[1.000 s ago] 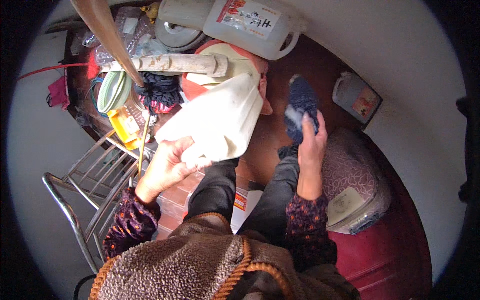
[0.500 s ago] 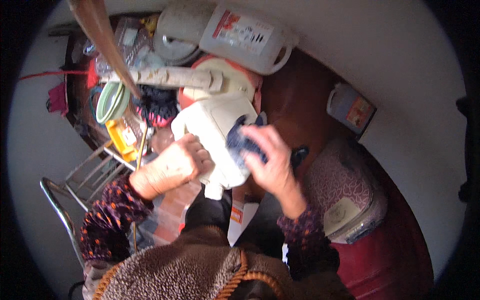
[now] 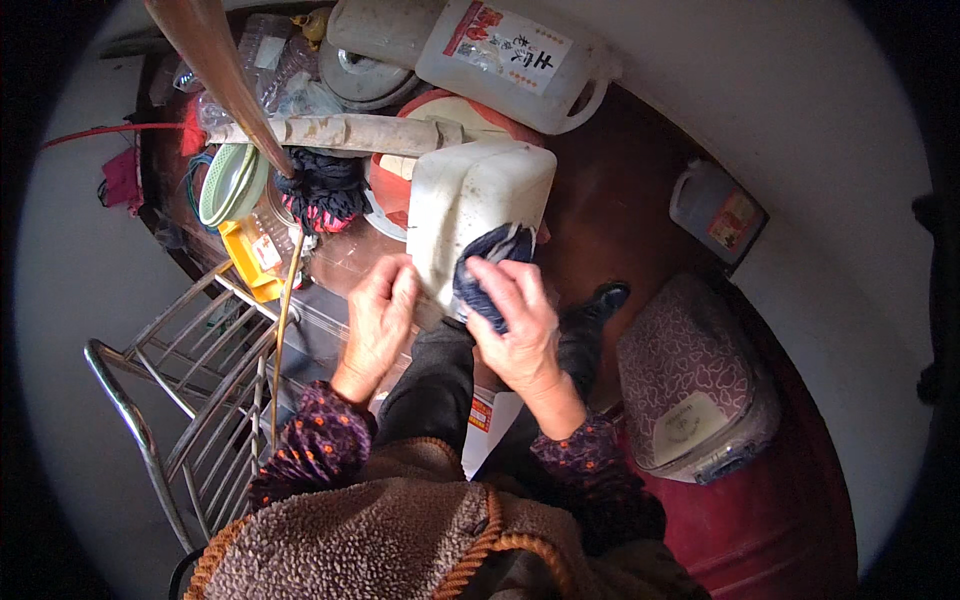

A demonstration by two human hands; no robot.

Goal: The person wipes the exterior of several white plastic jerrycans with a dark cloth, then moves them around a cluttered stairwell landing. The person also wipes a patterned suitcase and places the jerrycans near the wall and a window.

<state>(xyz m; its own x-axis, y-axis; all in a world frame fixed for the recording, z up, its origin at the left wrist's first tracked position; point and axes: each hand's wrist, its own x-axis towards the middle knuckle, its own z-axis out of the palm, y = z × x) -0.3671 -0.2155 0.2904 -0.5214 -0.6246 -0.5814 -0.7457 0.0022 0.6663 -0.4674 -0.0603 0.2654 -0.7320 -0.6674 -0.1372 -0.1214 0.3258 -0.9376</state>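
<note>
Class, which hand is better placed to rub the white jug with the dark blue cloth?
Most likely the right hand: it holds the dark blue cloth against the white plastic jug. The left hand, with no cloth visible, is at the jug's left edge and seems to steady it.

a second ago the dark cloth [image 3: 492,250] was off at the white container's [image 3: 478,190] 3 o'clock, apart from it; now the right hand [image 3: 518,325] has it against the container, toward 5 o'clock. since half a second ago the container has shifted toward 1 o'clock and turned: its neck, then pointing to 6 o'clock, is hidden, and a pale rim [image 3: 383,222] has appeared at its 9 o'clock.
</note>
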